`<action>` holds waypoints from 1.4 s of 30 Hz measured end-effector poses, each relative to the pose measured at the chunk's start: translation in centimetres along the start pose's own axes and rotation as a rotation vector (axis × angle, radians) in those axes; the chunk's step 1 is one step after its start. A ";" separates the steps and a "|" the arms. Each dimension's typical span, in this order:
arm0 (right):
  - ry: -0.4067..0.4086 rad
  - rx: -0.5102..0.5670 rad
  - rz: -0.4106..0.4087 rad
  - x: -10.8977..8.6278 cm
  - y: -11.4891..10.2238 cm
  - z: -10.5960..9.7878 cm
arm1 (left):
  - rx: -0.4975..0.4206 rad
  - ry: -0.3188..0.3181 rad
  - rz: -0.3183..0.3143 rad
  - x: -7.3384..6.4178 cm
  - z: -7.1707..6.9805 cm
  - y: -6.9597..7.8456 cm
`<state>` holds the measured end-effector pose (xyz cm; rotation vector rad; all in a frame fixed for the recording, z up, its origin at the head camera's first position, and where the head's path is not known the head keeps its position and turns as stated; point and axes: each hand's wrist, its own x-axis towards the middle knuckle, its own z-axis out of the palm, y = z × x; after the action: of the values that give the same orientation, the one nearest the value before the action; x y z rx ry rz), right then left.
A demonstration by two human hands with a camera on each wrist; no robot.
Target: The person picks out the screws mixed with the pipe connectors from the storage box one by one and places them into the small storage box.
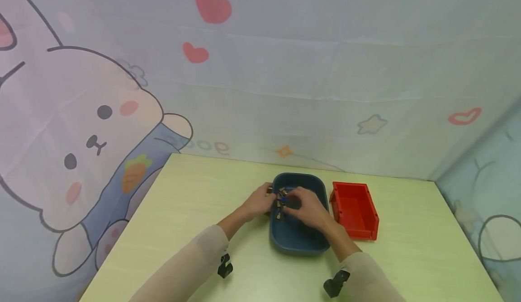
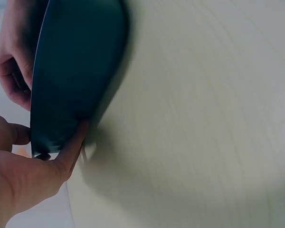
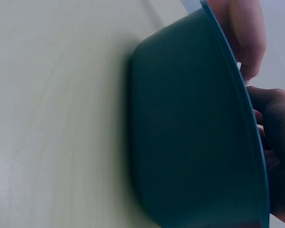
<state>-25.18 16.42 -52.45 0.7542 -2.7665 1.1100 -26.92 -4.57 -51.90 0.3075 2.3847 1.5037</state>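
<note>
A dark blue basin (image 1: 299,245) with rounded corners stands on the table. My left hand (image 1: 259,201) grips its left side; in the left wrist view the thumb lies at the rim and fingers press along the outer wall. Inside the basin, along its left side, are several small brass-coloured pieces (image 1: 278,214) with a blue bit (image 1: 283,199) among them. My right hand (image 1: 308,208) reaches over the right rim into the basin, bent fingertips right at these pieces. The basin wall (image 3: 194,118) hides the contents and some of the fingers in the right wrist view.
A red open-fronted bin (image 1: 353,211) stands close to the basin's right side. The pale yellow table (image 1: 195,180) ends at a printed cloth backdrop (image 1: 285,80) behind. Black wrist cameras (image 1: 337,284) sit at both sleeves.
</note>
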 end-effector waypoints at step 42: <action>-0.060 -0.146 -0.084 -0.3 0.7 3.1 | -0.095 -0.034 -0.061 0.0 0.1 0.0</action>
<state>-24.83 14.91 -55.30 0.8896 -2.7970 0.8742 -26.85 -4.44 -51.94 0.2346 2.2673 1.5659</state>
